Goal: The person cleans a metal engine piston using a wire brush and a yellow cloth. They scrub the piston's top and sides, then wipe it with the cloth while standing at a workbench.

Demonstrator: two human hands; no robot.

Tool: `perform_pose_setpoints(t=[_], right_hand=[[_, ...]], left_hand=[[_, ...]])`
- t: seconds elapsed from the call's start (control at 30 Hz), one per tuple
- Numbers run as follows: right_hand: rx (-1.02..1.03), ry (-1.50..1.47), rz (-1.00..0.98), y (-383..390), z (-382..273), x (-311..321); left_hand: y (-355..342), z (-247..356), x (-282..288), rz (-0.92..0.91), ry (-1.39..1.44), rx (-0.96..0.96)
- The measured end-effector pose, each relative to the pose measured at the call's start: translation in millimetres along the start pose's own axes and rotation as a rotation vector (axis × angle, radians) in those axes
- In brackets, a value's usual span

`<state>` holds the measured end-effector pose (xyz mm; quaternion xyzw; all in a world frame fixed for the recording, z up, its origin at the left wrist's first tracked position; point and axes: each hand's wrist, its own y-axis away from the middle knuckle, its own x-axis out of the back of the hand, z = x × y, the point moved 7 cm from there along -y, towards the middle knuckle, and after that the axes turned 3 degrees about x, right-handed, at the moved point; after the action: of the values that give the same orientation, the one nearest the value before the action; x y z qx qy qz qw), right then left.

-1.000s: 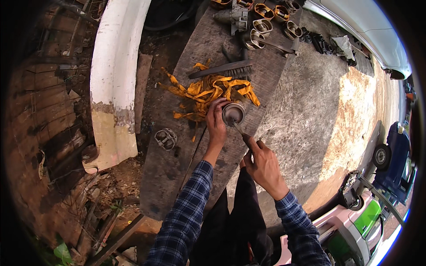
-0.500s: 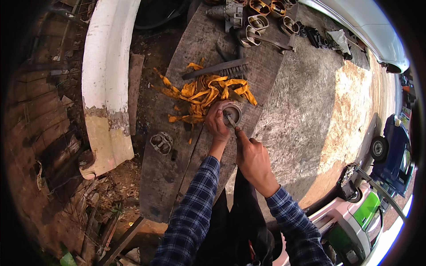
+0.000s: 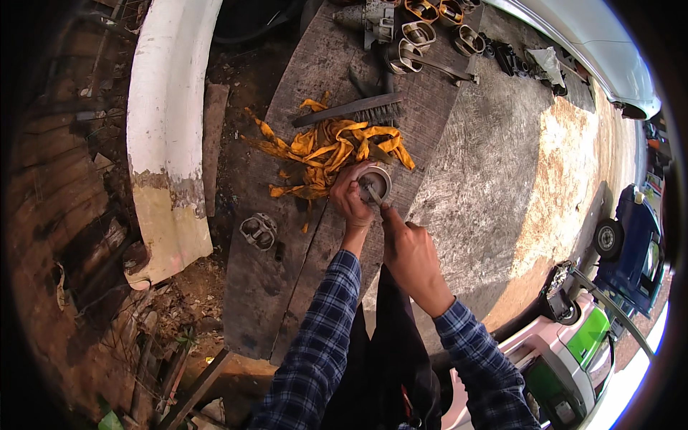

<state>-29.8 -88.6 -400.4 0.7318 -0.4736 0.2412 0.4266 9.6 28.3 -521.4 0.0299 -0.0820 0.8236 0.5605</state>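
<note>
My left hand (image 3: 349,193) is closed around a round metal piston (image 3: 380,179), its open end facing up. My right hand (image 3: 408,254) grips a tool, probably a scraper, whose metal blade (image 3: 373,193) reaches into the piston; its handle is mostly hidden. Just beyond my left hand lies a heap of torn orange cloth (image 3: 322,147) on a worn dark wooden board (image 3: 272,301). A long wire brush (image 3: 358,109) lies behind the cloth, and a loose metal piston (image 3: 258,231) sits to the left.
Several pistons (image 3: 401,54) and a metal part (image 3: 373,21) stand at the board's far end. A white painted panel (image 3: 168,122) is at the left. A pale vehicle (image 3: 602,39), a blue one (image 3: 631,251) and a pink-green one (image 3: 573,358) are along the right.
My right hand has moved forward, with the tool sitting deeper in the piston and more upright in view. My left hand keeps hold of the piston. The view has shifted slightly.
</note>
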Motion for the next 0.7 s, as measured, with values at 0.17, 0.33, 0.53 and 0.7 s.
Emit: perform_pose_setpoints(t=[0.17,0.33,0.53,0.7], right_hand=[[-0.043,-0.006,-0.157,-1,6,-9],[0.054,0.01,0.039,-3,-5,8],[-0.007,-0.012,-0.101,-6,1,3],[-0.021,0.025,-0.073,-6,4,1]], left_hand=[[2,-4,1,0.013,0.023,0.019],[2,-5,-1,-0.005,-0.014,0.023],[2,-3,-1,0.02,-0.018,0.01],[3,2,-1,0.002,-0.097,-0.036]])
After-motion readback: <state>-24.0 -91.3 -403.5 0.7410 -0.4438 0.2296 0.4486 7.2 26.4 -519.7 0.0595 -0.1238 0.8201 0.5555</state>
